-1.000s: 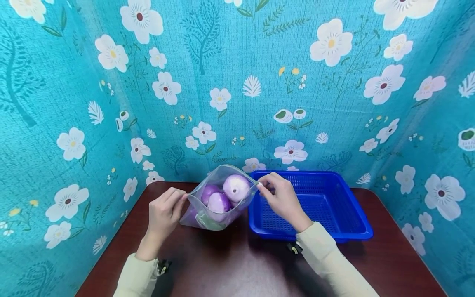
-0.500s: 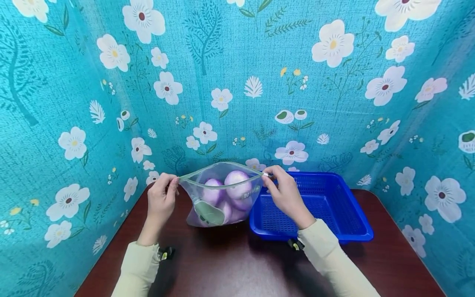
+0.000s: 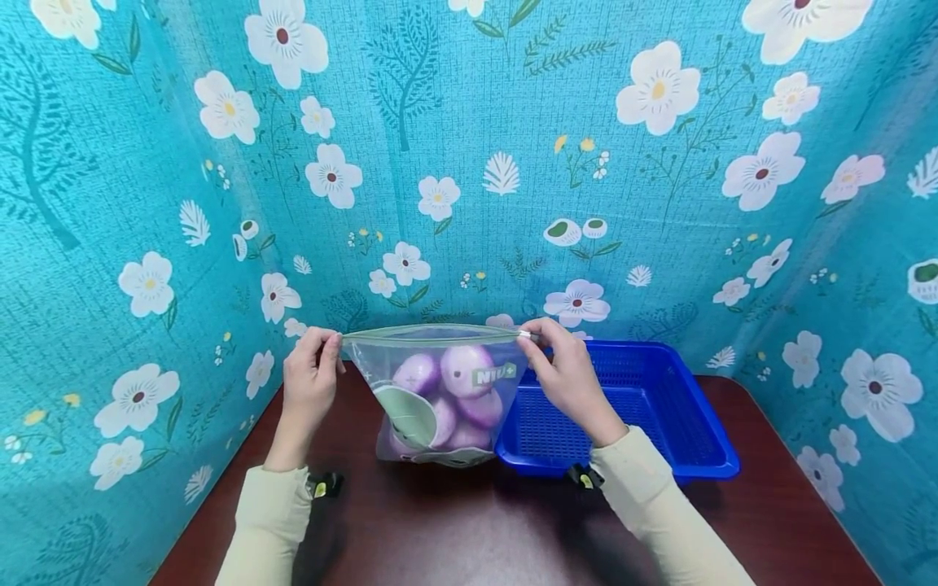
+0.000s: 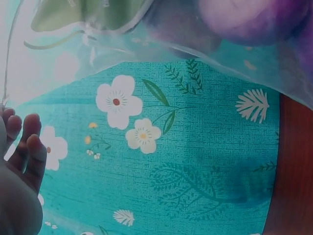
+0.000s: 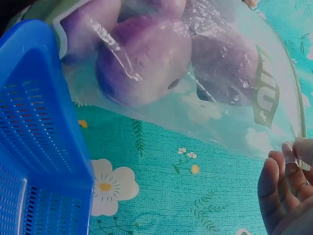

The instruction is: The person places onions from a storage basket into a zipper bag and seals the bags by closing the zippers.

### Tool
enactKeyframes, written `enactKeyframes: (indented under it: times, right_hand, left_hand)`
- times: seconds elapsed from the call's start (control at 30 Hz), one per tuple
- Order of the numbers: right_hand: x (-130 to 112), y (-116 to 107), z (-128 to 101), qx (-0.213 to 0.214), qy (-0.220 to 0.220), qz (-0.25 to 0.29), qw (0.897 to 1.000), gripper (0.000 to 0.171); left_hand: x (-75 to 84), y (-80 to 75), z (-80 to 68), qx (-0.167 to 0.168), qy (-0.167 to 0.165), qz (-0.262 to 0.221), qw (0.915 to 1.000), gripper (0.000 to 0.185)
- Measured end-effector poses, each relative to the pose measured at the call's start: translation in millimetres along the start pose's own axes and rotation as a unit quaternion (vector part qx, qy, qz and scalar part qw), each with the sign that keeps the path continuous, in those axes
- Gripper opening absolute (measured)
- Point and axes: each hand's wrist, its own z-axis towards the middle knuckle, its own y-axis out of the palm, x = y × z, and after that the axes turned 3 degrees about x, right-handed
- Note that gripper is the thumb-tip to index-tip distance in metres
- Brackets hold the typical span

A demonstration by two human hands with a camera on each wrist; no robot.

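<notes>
My left hand (image 3: 308, 378) and right hand (image 3: 564, 374) pinch the top corners of a clear zip bag (image 3: 440, 391) of purple onions (image 3: 469, 370). Its green label seems to read "NIU+". A blue basket (image 3: 681, 423) sits at the bag's three o'clock.

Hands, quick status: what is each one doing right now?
Left hand: pinches the left top corner of the zip bag.
Right hand: pinches the bag's right top corner, at the slider.

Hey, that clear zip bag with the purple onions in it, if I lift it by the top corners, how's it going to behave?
The bag is thin clear film, so it will likely sag and swing rather than hold shape. The onions bunch at the bottom, so it is probably bottom-heavy. With the left hand and right hand pinching only the top corners, the smooth film may slip.
</notes>
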Motion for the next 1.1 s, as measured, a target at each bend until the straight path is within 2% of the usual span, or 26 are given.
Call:
enactKeyframes:
  times: [0.27,0.43,0.53,0.67,0.8,0.9,1.1]
  right_hand:
    - [3,1,0,-0.007,0.021,0.002,1.000,0.013]
    - [4,1,1,-0.003,0.030,0.005,1.000,0.015]
    - [4,1,2,-0.008,0.039,0.015,0.999,0.016]
    - [4,1,2,-0.019,0.060,0.036,0.997,0.017]
    - [5,0,2,-0.021,0.068,0.037,0.997,0.021]
    - [7,-1,3,-0.012,0.055,0.030,0.998,0.021]
    - [7,-2,4,0.010,0.035,0.009,0.999,0.015]
  left_hand:
    - [3.4,8.0,-5.5,-0.026,-0.069,-0.047,0.9962,0.007]
    - [23.6,9.4,-5.6,-0.038,-0.099,-0.063,0.9924,0.006]
    - [34.8,9.2,-2.7,-0.034,-0.093,-0.071,0.9926,0.006]
    - [38.3,11.1,-0.6,-0.034,-0.076,-0.082,0.9932,0.008]
    - [38.2,13.1,0.2,-0.039,-0.076,-0.093,0.9920,0.008]
    - [37.7,14.1,0.0,-0.035,-0.078,-0.082,0.9929,0.008]
    - [10.2,19.3,-4.2,-0.013,-0.086,-0.044,0.9952,0.008]
